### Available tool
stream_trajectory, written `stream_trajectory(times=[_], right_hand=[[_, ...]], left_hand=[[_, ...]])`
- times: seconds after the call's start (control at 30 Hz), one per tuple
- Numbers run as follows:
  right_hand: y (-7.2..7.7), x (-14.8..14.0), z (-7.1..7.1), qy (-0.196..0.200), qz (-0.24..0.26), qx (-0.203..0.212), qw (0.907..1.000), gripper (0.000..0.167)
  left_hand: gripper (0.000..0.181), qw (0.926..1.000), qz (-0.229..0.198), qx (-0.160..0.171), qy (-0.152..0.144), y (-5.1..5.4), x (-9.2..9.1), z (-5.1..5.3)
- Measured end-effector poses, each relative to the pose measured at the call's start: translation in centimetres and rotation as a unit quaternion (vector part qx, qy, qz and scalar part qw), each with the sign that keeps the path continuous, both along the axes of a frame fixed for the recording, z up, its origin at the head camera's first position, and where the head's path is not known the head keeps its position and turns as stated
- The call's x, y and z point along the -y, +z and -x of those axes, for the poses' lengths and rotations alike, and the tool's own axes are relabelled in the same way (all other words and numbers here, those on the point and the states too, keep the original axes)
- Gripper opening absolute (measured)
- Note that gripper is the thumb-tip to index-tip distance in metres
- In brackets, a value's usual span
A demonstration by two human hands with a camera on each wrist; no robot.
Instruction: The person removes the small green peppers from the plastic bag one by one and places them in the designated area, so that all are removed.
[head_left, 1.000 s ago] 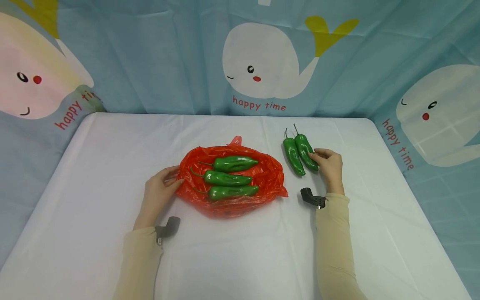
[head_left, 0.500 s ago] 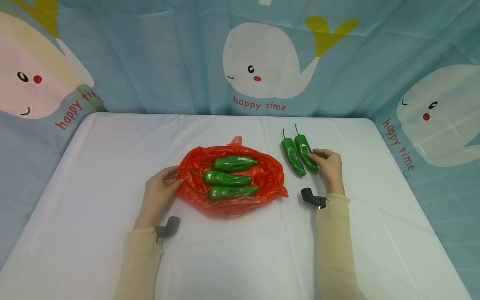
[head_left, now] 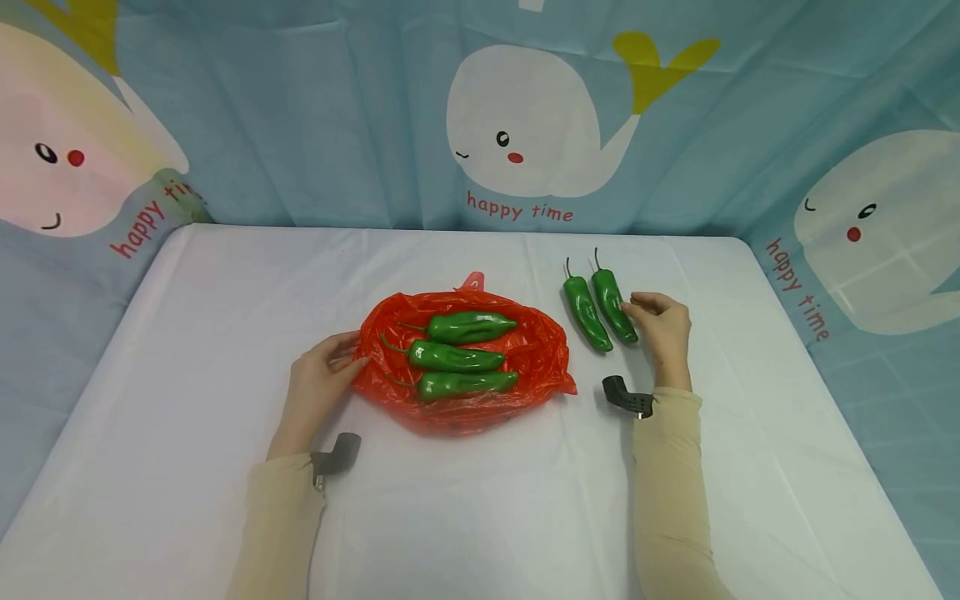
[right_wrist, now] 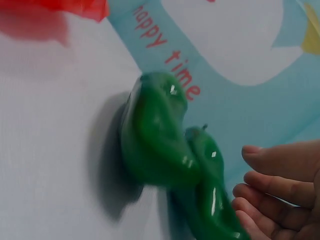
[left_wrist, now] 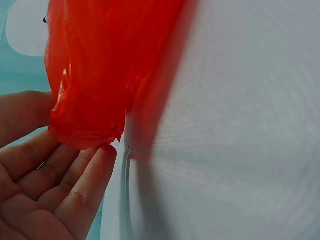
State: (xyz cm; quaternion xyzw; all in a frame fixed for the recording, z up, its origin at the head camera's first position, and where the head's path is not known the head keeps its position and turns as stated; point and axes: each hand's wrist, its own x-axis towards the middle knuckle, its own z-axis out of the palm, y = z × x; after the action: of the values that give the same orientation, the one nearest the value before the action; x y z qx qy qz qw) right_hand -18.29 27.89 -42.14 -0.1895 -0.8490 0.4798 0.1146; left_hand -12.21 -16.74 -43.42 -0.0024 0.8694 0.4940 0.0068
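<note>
Head view: on the bench (head_left: pixel 487 508) I'm watching the red bag (head_left: pixel 450 417), left hand (head_left: pixel 318 375) pinching its edge. The right hand (head_left: pixel 664 329) is easing off, fingers loose, leaving two peppers (head_left: pixel 612 305) newly parted beside the bag; three more peppers (head_left: pixel 456 357) are lying inside.

The right hand (head_left: pixel 662 327) has moved a tiny bit toward the desk's (head_left: pixel 787 467) far right corner; its thumb lay over the outer green pepper (head_left: pixel 614 307) before, and now there is a gap between them in the right wrist view; that pepper's stem has swung toward the right edge; the inner green pepper (head_left: pixel 587 313) has slipped a little toward the left edge; more white shows between the two.
</note>
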Motion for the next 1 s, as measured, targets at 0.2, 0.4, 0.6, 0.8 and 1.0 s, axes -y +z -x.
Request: stream_trajectory(times=[0.2,0.4,0.6,0.8,1.0], right_hand=[[1.1,0.9,-0.1,0.027,0.019,-0.031,0.9990,0.033],[2.5,2.2,-0.4,0.059,0.056,-0.048,0.9956,0.033],[3.8,3.8,-0.8,0.109,0.061,-0.047,0.9910,0.031],[4.4,5.6,-1.1,0.191,0.045,-0.039,0.9797,0.030],[4.7,7.6,-1.5,0.262,0.055,-0.020,0.9633,0.028]], left_hand=[[0.042,1.0000,-0.001,-0.004,0.000,0.0,0.0,0.0],[0.042,0.9999,0.008,-0.007,0.001,0.0,0.0,0.0],[0.041,1.0000,0.009,-0.004,0.002,0.0,0.0,0.0],[0.041,0.9999,0.009,-0.008,0.001,0.0,0.0,0.0],[0.041,0.9999,0.009,-0.003,0.002,0.1,0.0,-0.1]])
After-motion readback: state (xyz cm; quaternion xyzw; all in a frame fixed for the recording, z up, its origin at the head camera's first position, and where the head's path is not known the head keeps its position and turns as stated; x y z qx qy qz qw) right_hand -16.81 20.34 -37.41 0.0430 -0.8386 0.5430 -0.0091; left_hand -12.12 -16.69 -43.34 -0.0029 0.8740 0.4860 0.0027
